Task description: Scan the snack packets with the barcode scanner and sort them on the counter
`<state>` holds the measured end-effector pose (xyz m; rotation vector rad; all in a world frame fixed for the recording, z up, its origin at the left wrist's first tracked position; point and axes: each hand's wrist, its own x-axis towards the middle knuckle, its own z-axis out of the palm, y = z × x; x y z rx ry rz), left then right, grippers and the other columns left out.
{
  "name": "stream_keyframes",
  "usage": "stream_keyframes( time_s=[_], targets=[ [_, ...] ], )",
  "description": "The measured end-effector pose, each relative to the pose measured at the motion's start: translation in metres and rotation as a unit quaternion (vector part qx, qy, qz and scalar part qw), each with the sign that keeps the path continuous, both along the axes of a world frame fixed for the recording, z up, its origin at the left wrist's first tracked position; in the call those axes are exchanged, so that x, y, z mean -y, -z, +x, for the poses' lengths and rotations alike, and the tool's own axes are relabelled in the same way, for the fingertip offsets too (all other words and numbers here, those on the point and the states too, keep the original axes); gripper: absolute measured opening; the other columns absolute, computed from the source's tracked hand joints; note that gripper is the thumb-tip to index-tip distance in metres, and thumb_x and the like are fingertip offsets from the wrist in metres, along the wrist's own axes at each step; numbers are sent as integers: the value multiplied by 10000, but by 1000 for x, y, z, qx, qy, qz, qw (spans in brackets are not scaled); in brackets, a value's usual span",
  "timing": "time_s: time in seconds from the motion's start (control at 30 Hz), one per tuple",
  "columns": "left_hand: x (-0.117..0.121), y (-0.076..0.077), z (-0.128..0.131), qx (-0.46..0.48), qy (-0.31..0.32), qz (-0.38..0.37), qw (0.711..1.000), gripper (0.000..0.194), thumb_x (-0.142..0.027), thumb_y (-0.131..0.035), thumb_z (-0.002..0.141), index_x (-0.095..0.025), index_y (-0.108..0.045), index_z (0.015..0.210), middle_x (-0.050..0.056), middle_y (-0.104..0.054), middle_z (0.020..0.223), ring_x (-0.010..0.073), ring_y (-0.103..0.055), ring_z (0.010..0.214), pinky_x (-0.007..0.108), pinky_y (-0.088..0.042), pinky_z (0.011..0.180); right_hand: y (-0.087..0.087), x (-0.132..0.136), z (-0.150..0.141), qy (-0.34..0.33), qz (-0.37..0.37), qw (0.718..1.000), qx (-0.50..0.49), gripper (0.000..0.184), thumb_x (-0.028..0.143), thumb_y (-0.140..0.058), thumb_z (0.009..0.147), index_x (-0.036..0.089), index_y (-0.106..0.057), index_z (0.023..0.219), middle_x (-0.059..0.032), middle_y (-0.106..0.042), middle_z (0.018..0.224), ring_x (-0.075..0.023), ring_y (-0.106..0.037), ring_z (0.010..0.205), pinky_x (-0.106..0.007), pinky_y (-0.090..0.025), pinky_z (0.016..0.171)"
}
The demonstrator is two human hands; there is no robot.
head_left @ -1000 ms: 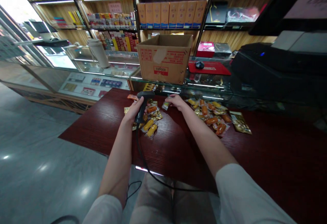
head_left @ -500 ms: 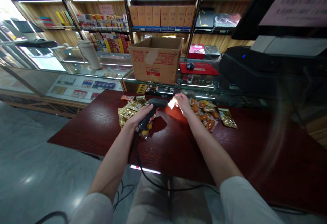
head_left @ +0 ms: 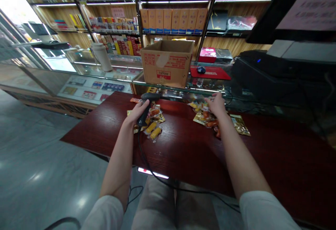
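Note:
My left hand (head_left: 137, 111) grips a black corded barcode scanner (head_left: 146, 104) above a small heap of gold and orange snack packets (head_left: 153, 125) on the dark red wooden table (head_left: 183, 146). My right hand (head_left: 216, 104) rests on a second heap of snack packets (head_left: 203, 117) to the right, fingers curled down onto them; whether it grips one is not visible. A gold packet (head_left: 239, 125) lies flat just right of that wrist. The scanner's cable (head_left: 147, 167) runs back off the table edge toward my lap.
An open cardboard box (head_left: 167, 62) stands on the glass counter (head_left: 118, 72) behind the table. A red mouse mat with a mouse (head_left: 201, 69) and a black register (head_left: 275, 72) sit at right. A white jug (head_left: 101, 55) stands at left. Stocked shelves fill the back wall.
My right hand has moved from in front of the scanner rightward onto the right heap of packets. The scanner has turned back over the left heap, and its red light no longer shows.

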<state>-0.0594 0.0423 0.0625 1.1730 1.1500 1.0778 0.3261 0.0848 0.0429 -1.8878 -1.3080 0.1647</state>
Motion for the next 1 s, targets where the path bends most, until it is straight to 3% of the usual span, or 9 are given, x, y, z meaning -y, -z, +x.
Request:
stream_keyframes(
  time_s=[0.17,0.3,0.47,0.57,0.63,0.7,0.83,0.9,1.0],
  targets=[
    [2,3,-26,-33,-82,13,996,554,-594,-854,614,-137,-660,860,28,-666,706,117,-564,544,232,-450,500,13,4,27,45,-25,995,91,392,344,-616,847,107,-599,1158,-237,-632,1168,-353,-573,1110,-530,-436,978],
    [1,20,-36,-50,-131,16,990,595,-613,-824,570,-115,-681,862,16,-643,678,130,-551,572,241,-437,527,14,14,-11,53,4,985,164,448,340,-596,871,115,-580,1257,-265,-488,1426,-427,-403,1318,-607,-329,1045],
    [-6,31,-47,-99,-180,59,977,564,-601,-777,593,-123,-708,883,33,-659,736,174,-582,681,264,-446,607,17,11,-112,-227,-7,964,138,366,290,-572,904,208,-636,1255,-160,-593,1344,-350,-512,1233,-518,-390,1039],
    [-6,35,-49,-98,-154,50,982,593,-610,-783,586,-116,-709,907,45,-671,761,180,-588,699,272,-452,627,28,2,-164,-420,-55,899,109,461,263,-650,869,257,-620,1329,-102,-561,1440,-307,-532,1259,-472,-417,1042],
    [-4,40,-48,-84,-133,29,987,612,-617,-788,580,-114,-705,918,46,-673,764,175,-587,680,276,-457,625,36,-3,-184,-477,-85,867,116,501,228,-707,833,247,-626,1327,-100,-557,1456,-299,-534,1269,-461,-408,1057],
    [-3,46,-45,-63,-124,13,990,609,-617,-788,591,-120,-703,932,45,-677,776,166,-584,657,279,-464,617,42,-6,-191,-481,-101,862,123,477,228,-721,838,228,-634,1306,-114,-593,1404,-298,-549,1247,-470,-405,1053],
    [-8,55,-39,-39,-100,3,994,597,-605,-783,612,-123,-718,958,44,-683,795,151,-568,629,287,-479,624,50,-8,-177,-429,-90,895,79,249,263,-666,889,174,-683,1121,-123,-673,1202,-256,-605,1122,-433,-438,1009],
    [-12,56,-35,-45,-94,3,995,581,-598,-788,607,-126,-720,939,56,-695,804,176,-595,669,312,-500,668,52,-7,-165,-413,-77,907,2,189,293,-619,909,171,-684,1037,-97,-698,1104,-221,-628,1028,-392,-468,971],
    [-17,50,-27,-98,-107,20,989,434,-531,-798,630,-165,-718,850,77,-721,819,278,-663,886,404,-518,858,54,-5,-149,-383,-52,909,-154,272,398,-565,914,194,-670,1060,-61,-713,1039,-195,-641,945,-342,-516,866]
  ],
)
